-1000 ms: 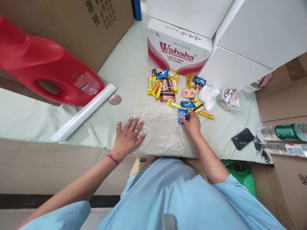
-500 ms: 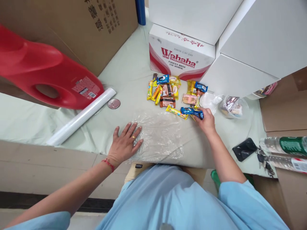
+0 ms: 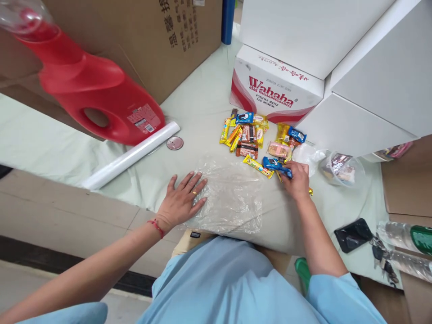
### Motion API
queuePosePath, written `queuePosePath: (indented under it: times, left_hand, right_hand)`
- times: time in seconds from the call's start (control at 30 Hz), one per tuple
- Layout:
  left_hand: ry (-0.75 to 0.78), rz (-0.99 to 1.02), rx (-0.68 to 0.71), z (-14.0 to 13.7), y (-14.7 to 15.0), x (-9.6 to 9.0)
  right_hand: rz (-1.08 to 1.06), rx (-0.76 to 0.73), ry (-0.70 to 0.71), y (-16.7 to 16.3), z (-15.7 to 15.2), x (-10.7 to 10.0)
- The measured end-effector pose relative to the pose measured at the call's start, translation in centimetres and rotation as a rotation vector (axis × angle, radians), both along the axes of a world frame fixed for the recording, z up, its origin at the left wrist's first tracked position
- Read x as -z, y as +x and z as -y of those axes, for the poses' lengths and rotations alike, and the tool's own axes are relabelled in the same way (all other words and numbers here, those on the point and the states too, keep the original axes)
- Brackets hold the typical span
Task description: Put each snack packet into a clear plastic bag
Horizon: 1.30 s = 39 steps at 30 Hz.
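Observation:
My left hand (image 3: 184,198) lies flat with fingers spread, its fingertips on the left edge of a clear plastic sheet (image 3: 232,195) on the cloth-covered table. My right hand (image 3: 297,180) is closed, its fingertips pinching the right end of a blue snack packet (image 3: 272,163); the thumb and fingers partly cover that end. Just left of the packet lies a yellow snack stick (image 3: 258,166). Beyond it sits a cluster of wrapped snacks, with brown packets (image 3: 247,150) among them. A pink-wrapped snack (image 3: 279,149) and a blue wrapper (image 3: 297,134) lie beyond my right hand.
A white plastic bag (image 3: 308,155) and a clear tub (image 3: 342,168) stand to the right, with a phone (image 3: 353,235), keys (image 3: 383,258) and bottles nearer me. On the left are a film roll (image 3: 131,157), a round tin (image 3: 175,143) and a red jug (image 3: 111,99). A Wahaha box (image 3: 275,90) stands behind.
The view has swung, so the scene sits further right. My left hand stays flat at the sheet's edge. My right hand remains at the blue packet, with little visible movement.

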<state>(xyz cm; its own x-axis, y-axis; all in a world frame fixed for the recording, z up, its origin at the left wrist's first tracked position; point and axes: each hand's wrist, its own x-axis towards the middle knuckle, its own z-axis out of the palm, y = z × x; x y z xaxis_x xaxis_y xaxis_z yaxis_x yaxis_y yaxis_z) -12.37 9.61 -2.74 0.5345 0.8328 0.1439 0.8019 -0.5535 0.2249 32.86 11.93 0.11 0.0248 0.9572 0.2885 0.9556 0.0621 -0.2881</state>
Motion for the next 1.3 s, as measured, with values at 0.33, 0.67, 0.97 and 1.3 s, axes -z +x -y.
queuePosePath:
  times: [0.33,0.67,0.97,1.3]
  left_hand:
    - [-0.014,0.001,-0.004,0.0,0.1,-0.1]
    - [-0.095,-0.034,-0.014,0.0,0.2,-0.3]
    - [-0.102,-0.001,-0.016,0.1,0.4,-0.5]
    - [-0.122,0.041,-0.022,0.1,0.3,-0.4]
  right_hand:
    - [-0.167,0.216,-0.113,-2.1,-2.5,-1.7]
    - [-1.079,-0.032,-0.529,-8.0,0.0,-6.4]
    - [-0.296,-0.174,-0.517,-14.8,0.4,-3.9]
    - [-0.349,-0.35,-0.58,-16.9,3.3,-3.9]
